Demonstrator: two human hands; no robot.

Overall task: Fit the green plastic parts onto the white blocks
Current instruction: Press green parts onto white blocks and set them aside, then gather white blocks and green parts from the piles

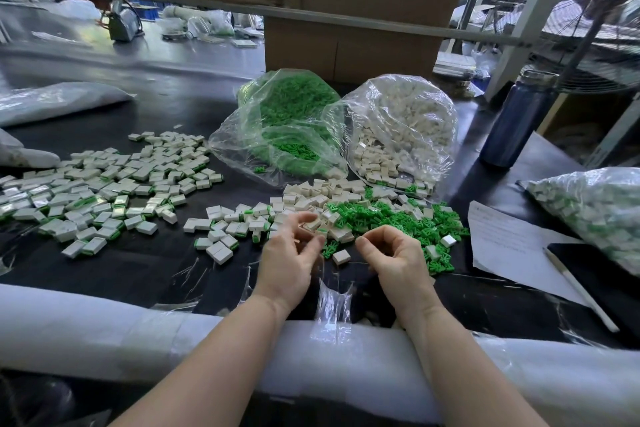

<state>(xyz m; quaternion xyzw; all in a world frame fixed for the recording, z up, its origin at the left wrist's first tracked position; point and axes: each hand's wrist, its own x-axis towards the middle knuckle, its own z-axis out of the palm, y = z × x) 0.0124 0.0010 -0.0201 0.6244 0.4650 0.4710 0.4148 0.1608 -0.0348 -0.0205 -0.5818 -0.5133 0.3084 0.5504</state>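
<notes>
My left hand (291, 253) reaches into the near edge of a loose pile of white blocks (322, 198), and its thumb and fingers pinch a white block with a green edge (321, 231). My right hand (391, 255) hovers beside it with fingers curled and thumb and index tips close together; I see nothing between them. Loose green plastic parts (391, 222) lie in a heap just beyond the right hand. Several fitted white-and-green blocks (104, 184) are spread over the left of the black table.
Two open clear bags stand behind the piles, one of green parts (287, 114) and one of white blocks (405, 125). At the right are a dark bottle (516, 118), a sheet of paper (502, 239) with a pen (578, 288), and a filled bag (595, 211). White foam padding (104, 333) lines the near edge.
</notes>
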